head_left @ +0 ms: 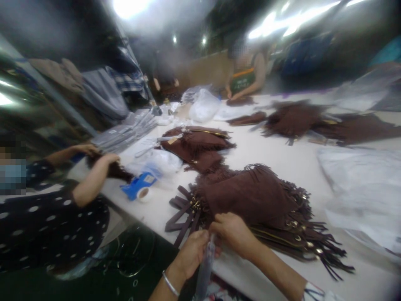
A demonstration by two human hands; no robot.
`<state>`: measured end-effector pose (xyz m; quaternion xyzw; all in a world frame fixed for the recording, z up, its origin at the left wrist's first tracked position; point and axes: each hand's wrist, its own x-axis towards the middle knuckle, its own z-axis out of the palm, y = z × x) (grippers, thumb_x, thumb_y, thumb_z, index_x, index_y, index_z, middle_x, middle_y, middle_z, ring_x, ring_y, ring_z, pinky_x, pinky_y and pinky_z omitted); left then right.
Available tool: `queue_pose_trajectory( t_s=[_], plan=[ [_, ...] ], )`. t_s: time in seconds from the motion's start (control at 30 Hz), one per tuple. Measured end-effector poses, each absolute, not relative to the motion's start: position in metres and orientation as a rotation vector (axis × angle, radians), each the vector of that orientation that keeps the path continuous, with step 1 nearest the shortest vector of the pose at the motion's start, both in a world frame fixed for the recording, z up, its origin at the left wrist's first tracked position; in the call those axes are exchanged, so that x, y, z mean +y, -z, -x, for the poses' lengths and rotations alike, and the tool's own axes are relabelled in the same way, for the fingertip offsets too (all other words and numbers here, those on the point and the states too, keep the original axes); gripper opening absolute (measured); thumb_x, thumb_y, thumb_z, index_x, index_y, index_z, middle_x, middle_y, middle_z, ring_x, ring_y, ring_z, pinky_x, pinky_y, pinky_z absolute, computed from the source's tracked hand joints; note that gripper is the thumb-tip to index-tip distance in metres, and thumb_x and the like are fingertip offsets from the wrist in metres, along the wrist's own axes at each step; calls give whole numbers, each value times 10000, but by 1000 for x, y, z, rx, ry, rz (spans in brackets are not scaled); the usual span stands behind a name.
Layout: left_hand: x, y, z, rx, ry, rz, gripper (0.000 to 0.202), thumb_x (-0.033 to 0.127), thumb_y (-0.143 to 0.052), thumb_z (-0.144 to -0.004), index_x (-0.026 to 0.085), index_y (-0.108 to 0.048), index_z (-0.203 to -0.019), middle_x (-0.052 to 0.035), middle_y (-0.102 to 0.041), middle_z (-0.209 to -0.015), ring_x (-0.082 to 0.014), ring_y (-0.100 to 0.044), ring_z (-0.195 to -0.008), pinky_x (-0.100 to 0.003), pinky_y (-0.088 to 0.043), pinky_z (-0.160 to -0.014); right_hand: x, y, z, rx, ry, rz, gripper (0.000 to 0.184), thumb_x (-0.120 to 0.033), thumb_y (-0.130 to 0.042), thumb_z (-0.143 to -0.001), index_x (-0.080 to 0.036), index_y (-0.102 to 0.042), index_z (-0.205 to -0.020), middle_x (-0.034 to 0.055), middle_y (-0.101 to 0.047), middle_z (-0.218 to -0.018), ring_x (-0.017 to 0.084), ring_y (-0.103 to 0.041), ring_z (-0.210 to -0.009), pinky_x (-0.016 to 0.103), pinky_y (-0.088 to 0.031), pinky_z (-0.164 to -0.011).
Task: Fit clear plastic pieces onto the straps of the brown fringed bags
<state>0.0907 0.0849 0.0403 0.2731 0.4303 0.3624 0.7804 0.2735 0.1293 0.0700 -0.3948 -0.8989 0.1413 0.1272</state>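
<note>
The strip (207,265) between left hand (191,251) and right hand (232,232) is too blurred to identify; at 6 o'clock it runs off frame.

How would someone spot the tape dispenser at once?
Start at the long white table. On its left edge, beside the elbow of the person in the dotted top, lies the tape dispenser. It is the only bright blue thing among brown fringed bags.

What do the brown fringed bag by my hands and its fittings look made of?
The fringed bag looks like matte brown suede or faux suede: it has a soft, napped, unshiny face. Its fittings are likely gold-toned metal, since they glint.
</note>
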Motion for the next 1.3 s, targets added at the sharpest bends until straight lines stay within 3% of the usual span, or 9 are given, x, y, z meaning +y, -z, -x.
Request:
queue_pose_trajectory(
  t_s=[0.13, 0.57, 0.9, 0.97, 1.07, 1.2, 1.3],
  plan=[
    [88, -35, -92, 960, -759, -612, 274, 361, -624, -857, 113, -626, -974, -132, -678, -922, -176, -658, -691, -298, -511, -677, 127, -62, -271, -2633, -318, 1137, 25, -195, -591, -867, -203, -593, -843, 13, -592, -869, 182, -519, -793, 314, -312, -669],
    [105, -33, -108, 1060, -774, -581, 326, 412, -699, -782, 92, -683, -843, -60, -656, -645, -122, -580, -517, -231, -456, -549, 129, -50, -272, -2636, -339, 1132, 69, -122, -568, -867, -183, -538, -877, 25, -557, -884, 163, -536, -754, 273, -333, -570],
    [108, -28, -112, 1061, -813, -446, 242, 345, -703, -761, 117, -654, -827, -67, -681, -707, -153, -624, -559, -242, -468, -515, 133, -44, -271, -2599, -414, 1153, 152, -39, -505, -841, -176, -540, -898, 25, -551, -874, 145, -569, -677, 228, -374, -536],
    [108, -30, -112, 1047, -810, -426, 215, 317, -704, -760, 121, -646, -825, -76, -691, -720, -164, -642, -578, -249, -479, -533, 125, -42, -273, -2484, -510, 1166, 207, -32, -477, -851, -180, -549, -976, 31, -571, -897, 147, -590, -697, 226, -416, -573],
    [106, -32, -110, 1005, -788, -385, 218, 304, -704, -771, 115, -647, -862, -100, -708, -757, -177, -666, -617, -266, -507, -587, 96, -38, -276, -2055, -771, 1278, 266, -90, -416, -905, -214, -521, -1115, 41, -612, -933, 155, -626, -753, 246, -476, -670],
    [103, -37, -106, 959, -772, -366, 203, 289, -697, -788, 111, -636, -864, -120, -721, -802, -185, -683, -655, -269, -526, -616, 46, -29, -265, -1346, -1262, 1342, 151, -316, -454, -941, -249, -562, -1023, 61, -682, -984, 193, -658, -888, 300, -510, -796],
    [102, -45, -105, 976, -744, -411, 198, 281, -709, -777, 122, -612, -847, -121, -722, -797, -196, -690, -656, -249, -515, -573, 29, -22, -239, -864, -1581, 1210, 367, -473, -630, -812, -230, -560, -1078, 97, -683, -1100, 251, -643, -1032, 364, -516, -859]
  ],
)
